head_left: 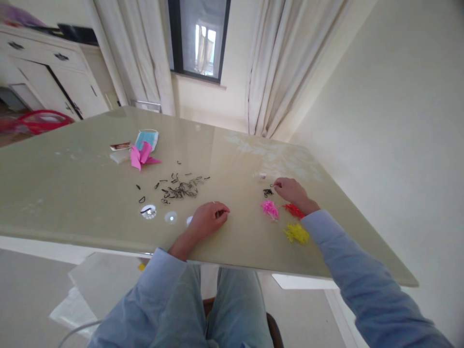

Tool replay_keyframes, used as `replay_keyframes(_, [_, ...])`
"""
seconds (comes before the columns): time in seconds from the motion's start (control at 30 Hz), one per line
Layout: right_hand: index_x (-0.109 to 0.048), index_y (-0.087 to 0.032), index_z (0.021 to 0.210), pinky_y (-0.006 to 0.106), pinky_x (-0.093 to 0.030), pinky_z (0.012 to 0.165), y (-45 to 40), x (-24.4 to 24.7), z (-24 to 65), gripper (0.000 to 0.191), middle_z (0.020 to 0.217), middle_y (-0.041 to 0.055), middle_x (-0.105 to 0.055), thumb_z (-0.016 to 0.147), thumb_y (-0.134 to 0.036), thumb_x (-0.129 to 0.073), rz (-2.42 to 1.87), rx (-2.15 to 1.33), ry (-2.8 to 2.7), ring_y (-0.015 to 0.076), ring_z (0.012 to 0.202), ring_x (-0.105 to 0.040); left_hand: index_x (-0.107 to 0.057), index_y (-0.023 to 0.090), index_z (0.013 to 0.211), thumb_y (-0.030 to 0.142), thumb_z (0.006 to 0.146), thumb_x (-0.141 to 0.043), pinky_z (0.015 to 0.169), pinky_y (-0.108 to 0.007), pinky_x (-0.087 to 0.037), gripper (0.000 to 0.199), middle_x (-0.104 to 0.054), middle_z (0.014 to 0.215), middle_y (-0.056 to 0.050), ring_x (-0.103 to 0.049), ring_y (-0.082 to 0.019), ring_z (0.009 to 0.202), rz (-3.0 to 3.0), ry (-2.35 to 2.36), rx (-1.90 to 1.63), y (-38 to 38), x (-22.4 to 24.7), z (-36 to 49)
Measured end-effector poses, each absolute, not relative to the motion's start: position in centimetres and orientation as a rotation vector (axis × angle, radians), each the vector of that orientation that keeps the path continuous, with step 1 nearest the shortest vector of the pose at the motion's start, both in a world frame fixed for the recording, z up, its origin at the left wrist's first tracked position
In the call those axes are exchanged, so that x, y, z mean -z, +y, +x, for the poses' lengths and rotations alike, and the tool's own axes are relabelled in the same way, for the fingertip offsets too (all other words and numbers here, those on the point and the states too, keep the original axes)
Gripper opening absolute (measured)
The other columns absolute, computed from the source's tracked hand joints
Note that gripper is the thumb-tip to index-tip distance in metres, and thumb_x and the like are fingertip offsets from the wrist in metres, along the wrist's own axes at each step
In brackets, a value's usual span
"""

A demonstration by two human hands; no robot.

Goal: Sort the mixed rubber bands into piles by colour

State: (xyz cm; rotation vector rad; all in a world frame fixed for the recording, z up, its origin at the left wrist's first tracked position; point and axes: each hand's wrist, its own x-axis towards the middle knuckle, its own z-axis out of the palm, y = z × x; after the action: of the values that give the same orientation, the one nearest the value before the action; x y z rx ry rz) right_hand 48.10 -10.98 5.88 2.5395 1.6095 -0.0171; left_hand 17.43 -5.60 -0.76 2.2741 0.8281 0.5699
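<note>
Beyond the glossy tabletop, pale curtains on both sides of a window, with a cupboard off to the left.

At the right grip, finger and thumb drawn close together, just beside a small dark cluster — too small to tell how fully closed, or with what between the tips. At the left grip, near the front edge and below the wider dark scatter, fingers curled, thumb near forefinger; again, cannot tell about anything held. Near the right forearm, a pink heap, a red heap partly hidden by the wrist, and a yellow heap closest to the front edge.

With pieces this fine, probably best to pinch with fingertips alone, tease tangles loose before lifting, and keep the right sleeve high — likely to drag red or yellow strands otherwise.

Of containers, little to see: beyond the dark cluster, a clear packet, contents too faint to make out; at far left, a pale packet beside pink paper and a mask, contents equally unclear.
</note>
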Motion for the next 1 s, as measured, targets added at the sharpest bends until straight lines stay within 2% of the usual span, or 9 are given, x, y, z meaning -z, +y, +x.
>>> replay_keyframes(0.13, [-0.073,-0.021,0.113,0.032,-0.05,0.078,-10.2,-6.2,48.5,0.036,0.115,0.0126,-0.072,0.088,-0.022,-0.047,2.519,0.003,1.522,0.0266,0.103,-0.066,-0.075,0.02,0.09,0.022,0.084,-0.056,0.075,-0.028,-0.046,0.02,-0.074,0.086,-0.003,-0.064,-0.017,0.078,2.269,0.828,-0.578,-5.6,0.8,17.4])
replay_keyframes(0.27, [-0.076,-0.021,0.108,0.032,-0.051,0.077,-9.0,-5.9,48.3,0.033,0.112,0.0149,-0.073,0.085,-0.019,-0.053,2.441,0.021,1.479,0.0277,0.101,-0.068,-0.074,0.019,0.09,0.022,0.085,-0.056,0.075,-0.027,-0.046,0.02,-0.074,0.085,-0.003,-0.063,-0.016,0.077,2.255,0.835,-0.573,-5.6,0.8,17.4])
replay_keyframes(0.53, [-0.076,-0.017,0.106,0.034,-0.05,0.078,-8.2,-5.5,48.2,0.032,0.11,0.0202,-0.072,0.09,-0.017,-0.049,2.291,-0.049,1.549,0.0289,0.101,-0.069,-0.074,0.02,0.091,0.021,0.085,-0.055,0.078,-0.029,-0.047,0.02,-0.075,0.091,-0.003,-0.065,-0.018,0.083,2.269,0.835,-0.556,-5.7,0.6,17.4])
replay_keyframes(0.83, [-0.076,-0.022,0.101,0.028,-0.047,0.07,-8.3,-5.3,49.8,0.026,0.102,0.0121,-0.074,0.091,-0.026,-0.052,2.162,0.018,1.735,0.0246,0.093,-0.069,-0.074,0.019,0.091,0.02,0.085,-0.055,0.079,-0.028,-0.047,0.02,-0.075,0.094,-0.004,-0.066,-0.018,0.085,2.278,0.832,-0.535,-5.7,0.3,17.5])
replay_keyframes(1.0, [-0.076,-0.023,0.1,0.024,-0.045,0.073,-8.5,-5.4,50.7,0.022,0.103,0.0061,-0.075,0.091,-0.027,-0.056,2.14,0.105,1.82,0.0192,0.092,-0.067,-0.074,0.02,0.091,0.02,0.085,-0.055,0.077,-0.028,-0.047,0.02,-0.075,0.093,-0.004,-0.066,-0.018,0.083,2.282,0.826,-0.543,-5.7,0.4,17.5])
